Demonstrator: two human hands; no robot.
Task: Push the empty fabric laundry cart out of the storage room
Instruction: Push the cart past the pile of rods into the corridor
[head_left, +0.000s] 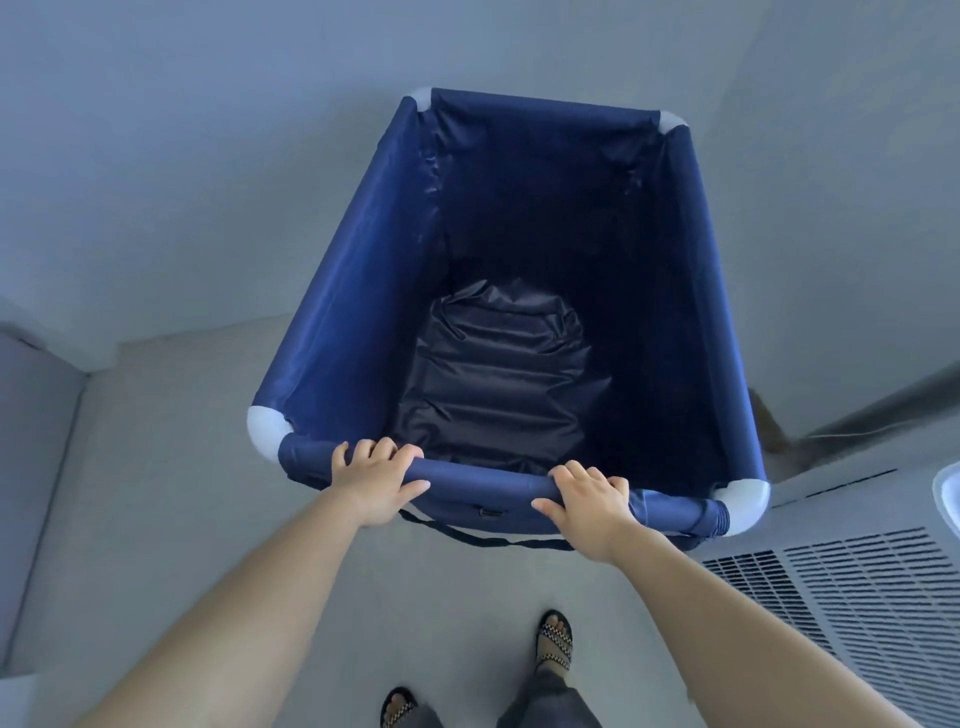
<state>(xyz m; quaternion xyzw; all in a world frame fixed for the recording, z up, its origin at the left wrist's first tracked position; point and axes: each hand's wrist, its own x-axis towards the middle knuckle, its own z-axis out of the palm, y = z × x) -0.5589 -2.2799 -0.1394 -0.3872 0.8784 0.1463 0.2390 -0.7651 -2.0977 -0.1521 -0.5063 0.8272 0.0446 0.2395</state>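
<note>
Your left hand (375, 480) and right hand (587, 500) both grip the near rail of the blue laundry cart (358, 291); its dim inside looks empty.

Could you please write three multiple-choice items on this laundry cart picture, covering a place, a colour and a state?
1. Where are both hands?
A. On the near top rail
B. On the far rail
C. Inside the cart

2. What colour is the cart fabric?
A. Red
B. Navy blue
C. Green

3. What does the cart hold?
A. Towels
B. Boxes
C. Nothing

Answers:
1 A: the left hand and right hand wrap the near rail.
2 B: the laundry cart has navy walls.
3 C: only the creased liner floor shows.
</note>
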